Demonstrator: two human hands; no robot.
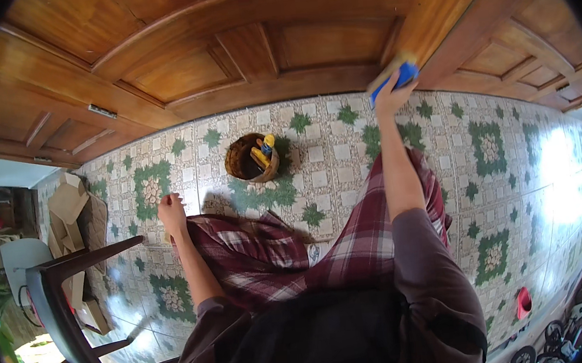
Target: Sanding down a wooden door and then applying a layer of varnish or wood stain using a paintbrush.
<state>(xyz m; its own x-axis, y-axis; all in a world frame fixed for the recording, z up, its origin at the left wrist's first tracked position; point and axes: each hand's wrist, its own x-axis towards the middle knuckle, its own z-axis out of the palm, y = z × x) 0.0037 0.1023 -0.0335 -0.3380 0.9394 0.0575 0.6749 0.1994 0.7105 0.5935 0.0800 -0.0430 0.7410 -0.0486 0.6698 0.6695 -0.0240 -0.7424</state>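
Note:
In my right hand (390,97) is a blue brush (405,74) with a tan, bristle-like side, slightly smeared by motion. My fingers wrap round it at the foot of the wooden door (333,39), near the right-hand door frame. My left hand (171,209) rests by my left knee with its fingers curled in and nothing visible in them. Between the hands and the door stands a round brown container (238,160) on the floor. Inside it are a yellow-handled tool (261,158) and a small yellow item with a blue part (268,142).
I sit on a patterned green-and-white tiled floor (344,149). At the left stand a dark chair (59,305) and opened cardboard (68,205). A red object (524,303) lies at the lower right, near wheeled things (554,334). Another panelled door section (504,53) flanks the right side.

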